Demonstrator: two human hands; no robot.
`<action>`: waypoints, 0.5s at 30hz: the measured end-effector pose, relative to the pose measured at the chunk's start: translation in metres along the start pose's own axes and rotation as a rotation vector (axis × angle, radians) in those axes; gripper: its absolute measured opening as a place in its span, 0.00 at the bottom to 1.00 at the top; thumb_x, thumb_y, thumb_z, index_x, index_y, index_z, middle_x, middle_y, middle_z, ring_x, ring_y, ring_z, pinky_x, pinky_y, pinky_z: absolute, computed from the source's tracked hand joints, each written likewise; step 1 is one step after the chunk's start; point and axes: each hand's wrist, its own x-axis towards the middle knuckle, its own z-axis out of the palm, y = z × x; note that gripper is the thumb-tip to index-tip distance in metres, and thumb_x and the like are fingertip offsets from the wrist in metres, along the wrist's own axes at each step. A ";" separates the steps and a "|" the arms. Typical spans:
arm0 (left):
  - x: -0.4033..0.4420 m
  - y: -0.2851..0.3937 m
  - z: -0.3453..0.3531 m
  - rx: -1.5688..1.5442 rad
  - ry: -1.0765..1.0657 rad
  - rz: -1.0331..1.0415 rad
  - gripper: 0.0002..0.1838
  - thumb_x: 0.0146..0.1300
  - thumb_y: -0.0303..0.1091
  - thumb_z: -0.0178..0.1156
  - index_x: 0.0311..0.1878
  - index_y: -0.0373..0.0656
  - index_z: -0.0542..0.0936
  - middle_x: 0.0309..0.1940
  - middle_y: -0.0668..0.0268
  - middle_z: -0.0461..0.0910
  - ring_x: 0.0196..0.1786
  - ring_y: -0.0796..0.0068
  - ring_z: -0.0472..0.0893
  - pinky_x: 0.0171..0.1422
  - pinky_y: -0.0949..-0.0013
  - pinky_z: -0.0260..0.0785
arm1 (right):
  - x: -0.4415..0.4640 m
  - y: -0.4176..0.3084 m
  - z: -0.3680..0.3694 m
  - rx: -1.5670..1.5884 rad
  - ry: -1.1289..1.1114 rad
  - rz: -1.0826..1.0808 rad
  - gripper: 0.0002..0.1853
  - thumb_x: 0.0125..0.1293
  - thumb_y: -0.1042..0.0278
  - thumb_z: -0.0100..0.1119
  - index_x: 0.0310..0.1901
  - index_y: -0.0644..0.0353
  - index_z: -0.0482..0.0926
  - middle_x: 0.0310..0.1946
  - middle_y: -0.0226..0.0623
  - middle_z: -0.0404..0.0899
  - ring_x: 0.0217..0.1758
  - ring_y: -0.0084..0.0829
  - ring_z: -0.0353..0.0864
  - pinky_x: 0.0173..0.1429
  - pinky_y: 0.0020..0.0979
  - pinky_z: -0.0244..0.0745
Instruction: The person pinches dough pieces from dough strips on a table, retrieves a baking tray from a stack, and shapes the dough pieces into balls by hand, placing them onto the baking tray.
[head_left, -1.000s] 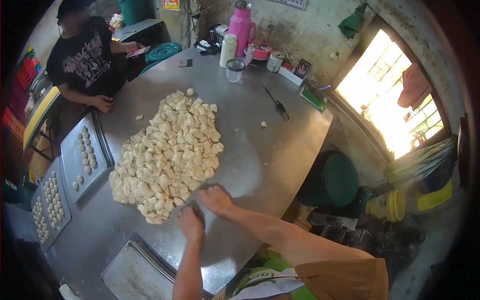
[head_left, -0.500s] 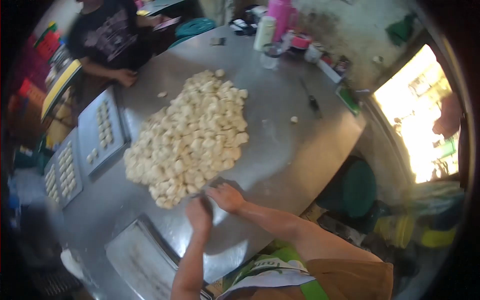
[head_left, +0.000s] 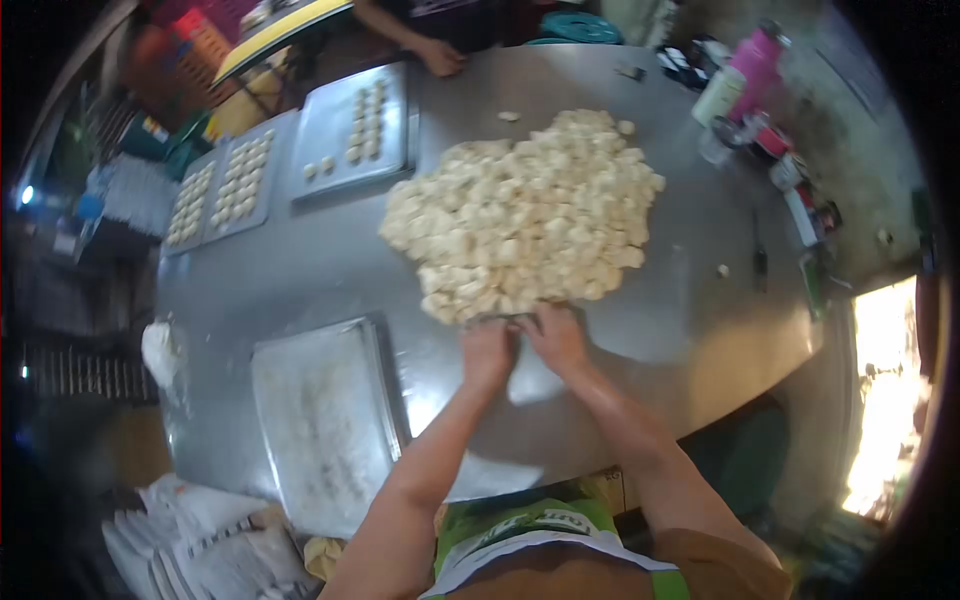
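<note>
A large heap of pale dough pieces [head_left: 530, 210] lies on the metal table. At its near edge my left hand [head_left: 488, 350] and my right hand [head_left: 556, 338] are side by side, almost touching, with fingers curled. A thin, dark greyish edge shows at the fingertips of both hands, against the dough; its kind cannot be made out. Left of my forearms rests a worn metal baking tray [head_left: 325, 420] with no dough on it.
At the far left, a tray [head_left: 330, 130] and two smaller trays [head_left: 265, 205] carry rows of dough pieces. Another person's hand [head_left: 440, 58] rests at the far table edge. A knife-like tool [head_left: 760, 262], a pink flask [head_left: 757, 70] and jars stand or lie at right. Stacked sacks [head_left: 205, 540] sit lower left.
My view has turned left and down, so the table appears shifted right and the near tray shows more fully. Both hands remain at the heap's near edge.
</note>
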 end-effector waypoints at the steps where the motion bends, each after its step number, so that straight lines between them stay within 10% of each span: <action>1: -0.019 0.001 -0.007 -0.047 0.016 0.075 0.09 0.62 0.34 0.61 0.42 0.41 0.81 0.42 0.55 0.82 0.49 0.50 0.78 0.50 0.49 0.69 | -0.018 -0.008 -0.013 0.048 -0.074 0.057 0.12 0.63 0.63 0.67 0.43 0.60 0.79 0.39 0.48 0.82 0.46 0.52 0.81 0.53 0.52 0.74; 8: -0.109 -0.066 -0.085 -0.441 -0.267 0.074 0.17 0.54 0.21 0.64 0.49 0.38 0.80 0.52 0.52 0.77 0.54 0.47 0.77 0.61 0.53 0.70 | -0.088 -0.050 -0.009 0.004 -0.072 0.007 0.18 0.57 0.77 0.63 0.52 0.64 0.79 0.46 0.51 0.78 0.52 0.54 0.78 0.57 0.47 0.75; 15: -0.125 -0.171 -0.231 -0.276 0.213 -0.135 0.15 0.61 0.22 0.63 0.52 0.38 0.80 0.54 0.51 0.77 0.57 0.45 0.76 0.62 0.55 0.71 | -0.029 -0.254 0.070 -0.018 -0.041 -0.482 0.14 0.56 0.67 0.70 0.45 0.54 0.82 0.40 0.39 0.81 0.52 0.43 0.80 0.60 0.45 0.64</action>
